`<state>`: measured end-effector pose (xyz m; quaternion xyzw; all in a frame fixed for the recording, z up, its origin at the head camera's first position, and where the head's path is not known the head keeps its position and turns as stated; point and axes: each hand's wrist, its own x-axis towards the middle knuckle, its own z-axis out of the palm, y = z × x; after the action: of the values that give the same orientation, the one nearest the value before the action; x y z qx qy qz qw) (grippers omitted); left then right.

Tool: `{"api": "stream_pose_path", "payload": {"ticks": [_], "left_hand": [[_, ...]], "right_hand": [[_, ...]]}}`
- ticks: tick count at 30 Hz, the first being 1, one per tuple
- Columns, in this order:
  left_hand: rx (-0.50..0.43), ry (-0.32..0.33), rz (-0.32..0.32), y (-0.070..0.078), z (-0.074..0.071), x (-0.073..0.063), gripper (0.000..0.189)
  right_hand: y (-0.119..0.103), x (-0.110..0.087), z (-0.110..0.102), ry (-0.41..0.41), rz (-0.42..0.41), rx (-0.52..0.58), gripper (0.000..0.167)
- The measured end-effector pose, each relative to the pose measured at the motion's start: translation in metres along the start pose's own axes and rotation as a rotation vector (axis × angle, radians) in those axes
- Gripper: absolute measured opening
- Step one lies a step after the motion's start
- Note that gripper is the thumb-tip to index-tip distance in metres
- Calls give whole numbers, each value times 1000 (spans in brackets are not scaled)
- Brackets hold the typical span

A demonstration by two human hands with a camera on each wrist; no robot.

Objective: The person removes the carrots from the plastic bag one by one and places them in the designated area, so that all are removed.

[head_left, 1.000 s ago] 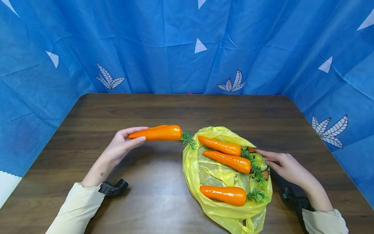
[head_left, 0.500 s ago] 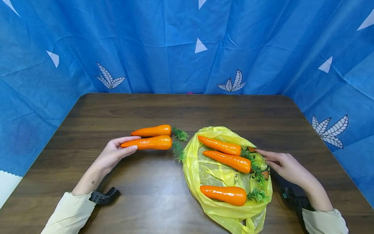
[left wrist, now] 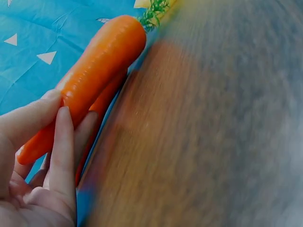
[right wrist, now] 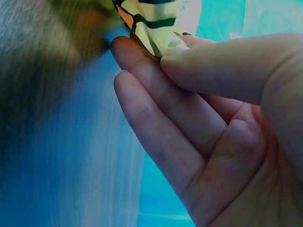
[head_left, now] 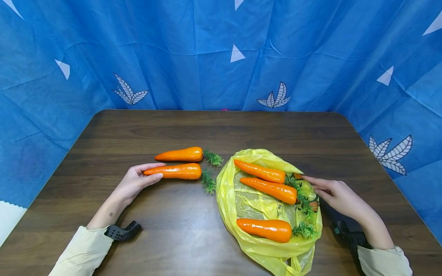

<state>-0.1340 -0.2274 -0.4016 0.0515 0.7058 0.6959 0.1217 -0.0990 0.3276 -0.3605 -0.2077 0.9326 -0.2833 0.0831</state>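
Note:
My left hand (head_left: pixel 138 182) pinches a carrot (head_left: pixel 183 171) near its thin tip, with the green top pointing right. In the left wrist view the thumb and fingers grip that carrot (left wrist: pixel 102 64) from both sides. Just behind it another carrot (head_left: pixel 181 154) lies parallel on the table. At the right, my right hand (head_left: pixel 340 197) pinches the edge of a yellow plastic bag (head_left: pixel 228 222), whose mouth is spread wide. The right wrist view shows a fold of the bag (right wrist: pixel 154 23) between thumb and fingers. Inside the bag lie three carrots, including a front carrot (head_left: pixel 264 230).
A dark wooden table (head_left: pixel 172 245) carries everything. Blue curtain (head_left: pixel 193 57) with white shapes hangs along its back and sides. A black wrist strap (head_left: pixel 123 232) sits on the left wrist, another strap (head_left: pixel 350 234) on the right.
The left hand has moved left and toward the front with its carrot, lowering it beside the rear carrot, which now shows whole. The right hand and the bag have stayed put.

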Motion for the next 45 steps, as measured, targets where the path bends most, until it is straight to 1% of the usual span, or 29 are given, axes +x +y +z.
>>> {"api": "stream_pose_path", "payload": {"ticks": [5, 10, 13, 15, 20, 23, 26, 29, 34, 39, 45], "left_hand": [[80, 16, 13, -1, 1, 2, 33], [118, 26, 20, -1, 4, 3, 37], [157, 38, 17, -1, 5, 4, 40], [179, 51, 13, -2, 4, 4, 43], [209, 67, 8, -2, 0, 2, 47], [242, 75, 2, -1, -2, 0, 47], [283, 86, 10, 2, -2, -1, 46], [308, 88, 21, 4, 0, 0, 45], [351, 82, 22, 7, 1, 1, 43], [343, 73, 23, 7, -1, 1, 44], [315, 84, 25, 5, -3, -1, 43]], "right_hand": [[0, 0, 0, -1, -1, -2, 47], [1, 0, 0, 6, -7, -16, 47], [0, 0, 0, 0, 5, -1, 48], [0, 0, 0, -2, 10, 10, 48], [-1, 0, 0, -3, -3, -6, 48], [-1, 0, -1, -8, -5, -9, 49], [-1, 0, 0, -11, -5, -6, 49], [-1, 0, 0, -12, 1, -3, 49], [0, -1, -1, -18, 10, 3, 49], [-1, -1, -1, -15, 2, -3, 49], [-1, -1, -1, -3, -27, -26, 49]]}}
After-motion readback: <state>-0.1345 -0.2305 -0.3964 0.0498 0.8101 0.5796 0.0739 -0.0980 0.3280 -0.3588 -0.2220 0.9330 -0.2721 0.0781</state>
